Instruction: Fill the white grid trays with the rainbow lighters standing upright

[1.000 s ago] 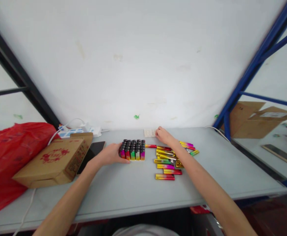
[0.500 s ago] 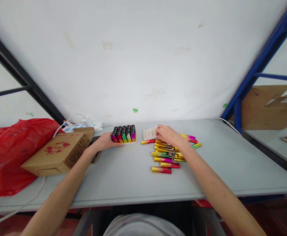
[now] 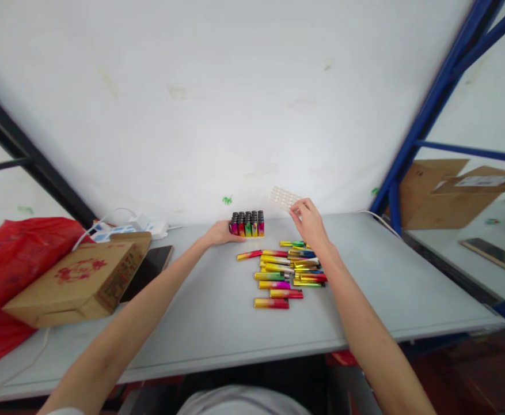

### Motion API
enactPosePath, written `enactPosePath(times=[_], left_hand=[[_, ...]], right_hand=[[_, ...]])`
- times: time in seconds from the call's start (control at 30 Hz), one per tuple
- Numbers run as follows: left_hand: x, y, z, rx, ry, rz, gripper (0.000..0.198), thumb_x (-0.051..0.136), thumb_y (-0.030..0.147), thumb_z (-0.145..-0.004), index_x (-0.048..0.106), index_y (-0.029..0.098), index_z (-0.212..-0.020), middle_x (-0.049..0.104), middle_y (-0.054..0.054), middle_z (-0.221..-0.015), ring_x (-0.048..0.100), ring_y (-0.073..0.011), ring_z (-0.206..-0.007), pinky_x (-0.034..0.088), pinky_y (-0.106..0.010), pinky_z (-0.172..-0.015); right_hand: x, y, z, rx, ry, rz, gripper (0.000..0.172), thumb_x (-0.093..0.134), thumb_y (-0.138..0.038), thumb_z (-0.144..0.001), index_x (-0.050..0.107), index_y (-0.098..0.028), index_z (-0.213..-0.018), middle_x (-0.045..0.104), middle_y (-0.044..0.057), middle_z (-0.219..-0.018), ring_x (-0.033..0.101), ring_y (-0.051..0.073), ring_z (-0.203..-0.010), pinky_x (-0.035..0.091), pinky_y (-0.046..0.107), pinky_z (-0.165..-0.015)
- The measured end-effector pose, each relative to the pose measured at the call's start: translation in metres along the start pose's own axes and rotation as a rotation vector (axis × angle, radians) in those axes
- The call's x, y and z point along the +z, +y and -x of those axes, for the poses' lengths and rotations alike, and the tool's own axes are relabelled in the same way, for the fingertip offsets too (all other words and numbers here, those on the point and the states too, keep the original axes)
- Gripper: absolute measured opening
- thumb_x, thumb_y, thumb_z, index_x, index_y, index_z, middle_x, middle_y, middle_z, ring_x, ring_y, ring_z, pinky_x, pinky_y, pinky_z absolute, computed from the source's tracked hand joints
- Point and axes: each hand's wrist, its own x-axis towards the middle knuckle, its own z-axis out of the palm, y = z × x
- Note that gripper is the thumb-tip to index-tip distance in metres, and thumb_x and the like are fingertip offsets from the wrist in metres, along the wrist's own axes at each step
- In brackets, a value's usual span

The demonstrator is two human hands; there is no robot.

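At the back of the table, my left hand [image 3: 220, 233] grips the left side of a block of upright lighters [image 3: 247, 223], black tops up and coloured bodies below, packed in rows. Part of a pale tray shows under them. My right hand [image 3: 310, 222] pinches the corner of a whitish, see-through tray with rows of small pockets [image 3: 284, 197], held up and tilted against the wall. Below that hand lies a loose pile of shiny lighters [image 3: 278, 268] in yellow, red, green and purple. My right forearm covers the pile's right edge.
On the left stand a cardboard box [image 3: 75, 276] and a red plastic bag [image 3: 14, 276], with a dark flat device [image 3: 148, 271] beside the box. A white power strip [image 3: 155, 228] lies behind. Blue frame bars [image 3: 425, 109] rise at the right, near another carton [image 3: 433, 202].
The pocketed tray has been lifted off the table by my right hand. My left hand has carried the lighter block rightward. The camera view has shifted a little.
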Motion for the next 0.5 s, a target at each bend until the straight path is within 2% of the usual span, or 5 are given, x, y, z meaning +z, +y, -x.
enactPosePath(times=[0.17, 0.3, 0.33, 0.4, 0.5], left_hand=[[0.014, 0.015, -0.017, 0.006, 0.034, 0.029, 0.073, 0.077, 0.069, -0.066, 0.071, 0.019, -0.118, 0.078, -0.004, -0.102, 0.069, -0.0254, -0.09, 0.05, -0.03, -0.075], [0.007, 0.022, -0.003, -0.022, 0.052, 0.008, 0.085, 0.078, 0.065, -0.069, 0.063, 0.011, -0.133, 0.076, -0.007, -0.092, 0.068, -0.0258, -0.082, 0.048, -0.031, -0.07], [0.001, 0.026, 0.009, -0.027, 0.086, -0.003, 0.088, 0.076, 0.064, -0.072, 0.058, 0.009, -0.139, 0.075, -0.008, -0.092, 0.067, -0.0258, -0.083, 0.048, -0.031, -0.07], [-0.016, 0.04, 0.046, 0.031, 0.214, -0.019, 0.076, 0.07, 0.062, -0.081, 0.06, 0.011, -0.137, 0.072, -0.007, -0.09, 0.066, -0.0237, -0.083, 0.048, -0.031, -0.072], [-0.05, 0.069, 0.129, 0.234, 0.209, 0.081, 0.044, 0.057, 0.059, -0.095, 0.071, 0.022, -0.116, 0.067, 0.001, -0.078, 0.061, -0.0171, -0.07, 0.047, -0.029, -0.066]], right_hand=[[0.006, -0.008, 0.001, -0.032, -0.023, -0.024, 0.009, 0.055, -0.02, -0.1, 0.064, -0.022, -0.098, 0.061, 0.01, -0.106, 0.063, 0.026, -0.093, 0.056, 0.042, -0.09], [0.009, -0.008, 0.003, -0.033, -0.035, -0.035, 0.009, 0.056, -0.02, -0.1, 0.064, -0.022, -0.097, 0.061, 0.01, -0.105, 0.064, 0.026, -0.093, 0.056, 0.042, -0.089], [0.01, -0.007, 0.003, -0.031, -0.034, -0.038, 0.009, 0.056, -0.02, -0.1, 0.064, -0.022, -0.097, 0.06, 0.01, -0.105, 0.064, 0.026, -0.093, 0.057, 0.042, -0.089], [0.011, -0.005, 0.004, -0.023, -0.032, -0.038, 0.009, 0.056, -0.021, -0.1, 0.065, -0.022, -0.097, 0.061, 0.01, -0.105, 0.064, 0.026, -0.093, 0.056, 0.042, -0.089], [0.013, -0.004, 0.005, -0.016, -0.024, -0.036, 0.009, 0.056, -0.021, -0.1, 0.065, -0.023, -0.098, 0.061, 0.01, -0.106, 0.064, 0.026, -0.093, 0.056, 0.043, -0.09]])
